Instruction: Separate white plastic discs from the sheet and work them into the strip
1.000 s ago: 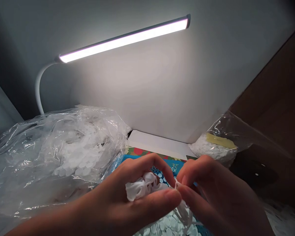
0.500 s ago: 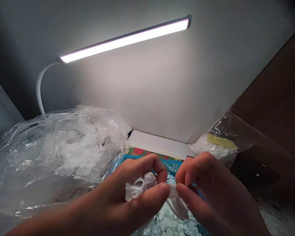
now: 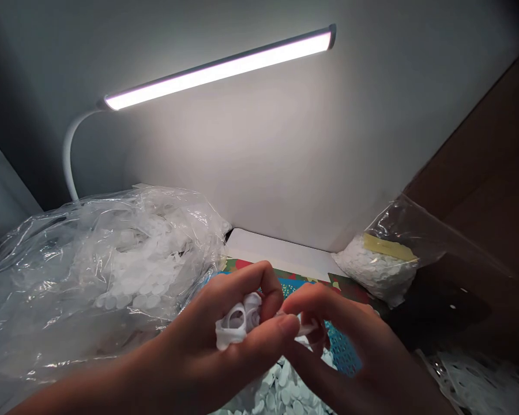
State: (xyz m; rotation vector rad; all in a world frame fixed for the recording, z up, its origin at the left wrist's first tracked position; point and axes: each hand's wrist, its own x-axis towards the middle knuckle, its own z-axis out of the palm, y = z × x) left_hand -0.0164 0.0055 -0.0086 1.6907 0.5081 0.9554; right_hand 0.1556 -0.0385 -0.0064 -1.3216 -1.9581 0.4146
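Several soft white ring-shaped pieces (image 3: 232, 328) sit in the crook of my left hand (image 3: 203, 334), whose fingers are curled and whose thumb presses toward the index finger. My right hand (image 3: 358, 340) meets the left fingertips, its index finger above and its thumb below. A thin whitish, translucent piece (image 3: 306, 328) shows between the fingers of both hands; its far part is hidden by them. Below the hands lies a heap of small white discs (image 3: 281, 389) in a blue perforated basket (image 3: 345, 351).
A large clear plastic bag (image 3: 82, 276) of white discs stands at the left. At the right back is a smaller bag (image 3: 372, 271) with a yellow label. Translucent pieces (image 3: 484, 380) lie lower right. A lit lamp (image 3: 220, 69) hangs above.
My right hand has moved left and in against the left fingertips, covering more of the translucent piece. The left hand has shifted slightly left, still with the rings.
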